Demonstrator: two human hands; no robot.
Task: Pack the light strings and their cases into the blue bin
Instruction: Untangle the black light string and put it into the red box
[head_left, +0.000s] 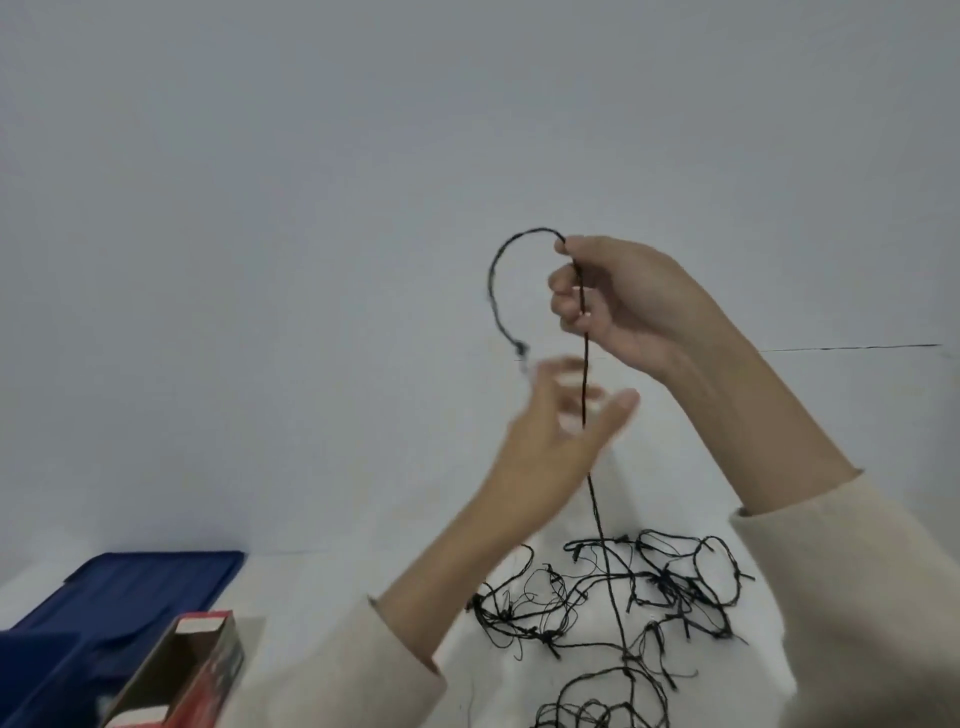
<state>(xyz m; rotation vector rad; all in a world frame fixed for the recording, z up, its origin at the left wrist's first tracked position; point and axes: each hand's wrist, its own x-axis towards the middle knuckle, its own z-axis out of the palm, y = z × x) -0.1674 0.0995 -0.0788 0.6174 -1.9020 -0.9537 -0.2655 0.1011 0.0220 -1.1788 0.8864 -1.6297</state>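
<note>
**Right hand lifts one strand of black light string; tangle on table**

The right hand (623, 301) is raised in front of a plain pale wall (311, 182), its fingers curled round a thin, twisted black light string (586, 364). Above the fist the cord bends into a rounded arch that curves left and down to a small knobby end. Below the fist one strand hangs straight to the white table (337, 597).

Most of the string lies there as a loose, wiry tangle of loops with small stubby nubs, near the right sleeve (857, 597).

The left hand (556, 431) is motion-blurred just under the right, fingers (621, 402) spread apart. The hanging strand crosses them; contact cannot be told.

Both sleeves are cream, soft-looking fabric.

At lower left is the blue bin (135, 582), smooth, flat-sided plastic. Just beside it is an open rectangular cardboard case (208, 670), red outside and brown inside. No string is in either.
</note>
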